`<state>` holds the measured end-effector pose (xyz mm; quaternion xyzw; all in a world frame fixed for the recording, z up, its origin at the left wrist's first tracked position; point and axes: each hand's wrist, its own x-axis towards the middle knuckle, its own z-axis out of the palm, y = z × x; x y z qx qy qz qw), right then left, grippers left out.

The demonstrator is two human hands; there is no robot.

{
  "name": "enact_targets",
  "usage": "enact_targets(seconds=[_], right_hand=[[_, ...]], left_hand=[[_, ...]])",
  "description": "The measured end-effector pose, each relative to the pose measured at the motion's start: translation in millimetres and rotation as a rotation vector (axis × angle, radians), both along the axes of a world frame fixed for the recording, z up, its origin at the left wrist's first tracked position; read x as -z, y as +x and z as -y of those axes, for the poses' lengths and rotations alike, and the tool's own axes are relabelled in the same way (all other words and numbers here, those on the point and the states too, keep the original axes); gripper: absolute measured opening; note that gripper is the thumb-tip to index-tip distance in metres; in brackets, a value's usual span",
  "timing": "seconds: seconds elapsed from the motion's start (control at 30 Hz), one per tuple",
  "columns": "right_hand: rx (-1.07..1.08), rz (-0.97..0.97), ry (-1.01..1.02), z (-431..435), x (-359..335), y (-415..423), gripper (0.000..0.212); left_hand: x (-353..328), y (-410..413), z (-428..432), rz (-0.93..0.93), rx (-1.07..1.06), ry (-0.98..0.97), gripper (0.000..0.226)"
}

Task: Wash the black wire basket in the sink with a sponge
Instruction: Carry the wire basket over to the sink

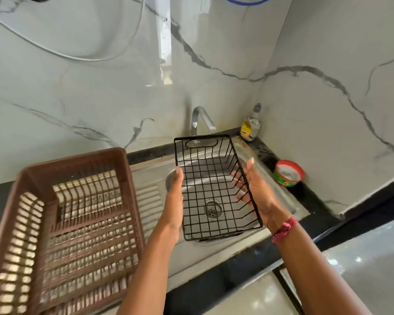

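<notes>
Black wire basket (210,185) was held in the air above the sink (287,204), tilted, with its handle end far toward the tap (199,117) and the drain (212,209) showing through its mesh. It looked carried between two flat palms rather than gripped. The left hand (174,201) lay along the left wall with its visible digit straight and pointing away, the rest hidden behind the hand itself. The right hand (257,192) cradled the right wall, its fingers (236,179) spread and nearly straight against the outside of the wires, and its thumb stood up at the rim. Neither hand curled round a wire that I could see. No sponge showed, and no water ran. The step in hand seemed to be setting the basket down into the bowl. Doing it well would mean lowering it level under the spout, keeping even pressure from both sides so that the light frame does not slip, then freeing one hand for the sponge. A soap bottle (250,128) stood at the far right corner and a brown crate (66,223) lay to the near left.
</notes>
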<state>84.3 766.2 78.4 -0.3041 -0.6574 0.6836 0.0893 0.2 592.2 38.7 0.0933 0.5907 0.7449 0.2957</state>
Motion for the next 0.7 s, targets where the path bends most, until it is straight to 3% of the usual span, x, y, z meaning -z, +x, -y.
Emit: enact_targets(seconds=[0.03,0.1,0.17,0.23,0.37,0.43,0.57,0.7], right_hand=[[-0.005,0.021,0.015,-10.9,4.2,-3.3,0.098],[-0.036,0.073,0.057,-32.4,14.2,-14.1,0.104],[-0.065,0.105,0.08,-51.5,27.0,-24.2,0.094],[-0.1,0.122,0.092,-70.6,41.4,-33.0,0.082],[-0.212,0.24,0.064,-102.4,69.0,-52.7,0.087],[-0.275,0.294,0.046,-116.9,86.1,-67.3,0.08],[-0.463,0.31,0.03,-143.1,117.4,-89.4,0.072],[-0.625,0.373,0.026,-171.1,147.3,-103.3,0.074]], left_hand=[[6.6,-3.4,-7.0,0.028,0.006,0.016,0.061],[29.8,-11.6,-25.3,0.103,0.014,0.043,0.103],[55.2,-14.0,-44.1,0.174,-0.005,0.052,0.117],[71.7,-15.2,-59.1,0.199,-0.015,0.065,0.113],[99.7,-11.0,-84.9,0.272,-0.087,0.005,0.104],[123.4,-11.7,-96.8,0.348,-0.142,-0.024,0.103],[120.2,-8.2,-118.8,0.438,-0.289,-0.091,0.076],[128.9,-2.3,-142.3,0.535,-0.372,0.012,0.074]])
